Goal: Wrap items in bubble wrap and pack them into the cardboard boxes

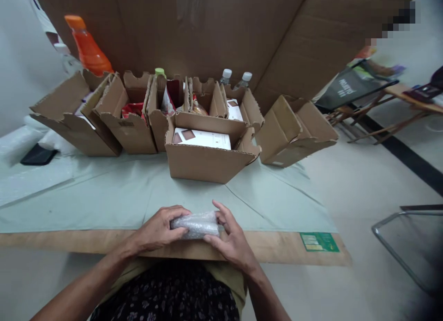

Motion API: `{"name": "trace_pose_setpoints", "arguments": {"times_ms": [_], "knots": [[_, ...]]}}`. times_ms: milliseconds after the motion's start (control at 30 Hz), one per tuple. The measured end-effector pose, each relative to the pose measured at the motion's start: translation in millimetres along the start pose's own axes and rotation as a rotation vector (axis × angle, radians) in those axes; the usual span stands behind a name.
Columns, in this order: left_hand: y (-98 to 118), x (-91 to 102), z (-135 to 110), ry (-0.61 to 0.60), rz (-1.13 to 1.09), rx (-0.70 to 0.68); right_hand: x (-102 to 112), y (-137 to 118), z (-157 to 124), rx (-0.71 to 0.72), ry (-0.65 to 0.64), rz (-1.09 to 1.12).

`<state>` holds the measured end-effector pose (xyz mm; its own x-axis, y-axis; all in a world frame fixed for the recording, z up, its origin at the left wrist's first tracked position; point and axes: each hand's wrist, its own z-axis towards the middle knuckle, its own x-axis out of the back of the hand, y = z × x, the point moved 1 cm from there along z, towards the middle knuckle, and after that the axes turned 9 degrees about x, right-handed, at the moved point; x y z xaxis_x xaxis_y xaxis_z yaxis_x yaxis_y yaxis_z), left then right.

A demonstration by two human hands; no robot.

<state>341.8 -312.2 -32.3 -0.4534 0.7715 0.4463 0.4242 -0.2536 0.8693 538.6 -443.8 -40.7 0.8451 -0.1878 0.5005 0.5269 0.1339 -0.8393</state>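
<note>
While left hand (165, 226) and right hand (231, 238) each had a grip clamped on opposite ends of the bubble-wrapped bundle (196, 225) at the near edge of the table (277, 247), wrapping looked mostly done, though I couldn't tell whether any flap remained unsecured.

Bubble-wrapped pkg (196, 225): clear, shiny, oblong; approx. horiz., held nr tbl edge (273, 247).
</note>
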Motion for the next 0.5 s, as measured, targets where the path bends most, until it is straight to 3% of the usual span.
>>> {"name": "trace_pose_setpoints", "arguments": {"times_ms": [67,167,267,333,400,500], "knots": [[5,-2.3,-1,0.019,-0.088,-0.017,18,-11,3,0.014,0.034,-0.008],[2,3.6,0,0.085,-0.214,-0.064,63,-38,23,0.069,0.133,-0.030],[-15,10.6,5,0.177,-0.344,-0.051,115,-63,67,0.159,0.402,0.000],[-29,9.2,11,0.228,-0.379,0.025,142,-69,104,0.204,0.502,-0.023],[-41,3.3,16,0.281,-0.366,0.090,158,-68,139,0.142,0.458,-0.207],[-51,-5.5,20,0.321,-0.329,0.103,163,-69,176,-0.041,0.309,-0.758]]}}
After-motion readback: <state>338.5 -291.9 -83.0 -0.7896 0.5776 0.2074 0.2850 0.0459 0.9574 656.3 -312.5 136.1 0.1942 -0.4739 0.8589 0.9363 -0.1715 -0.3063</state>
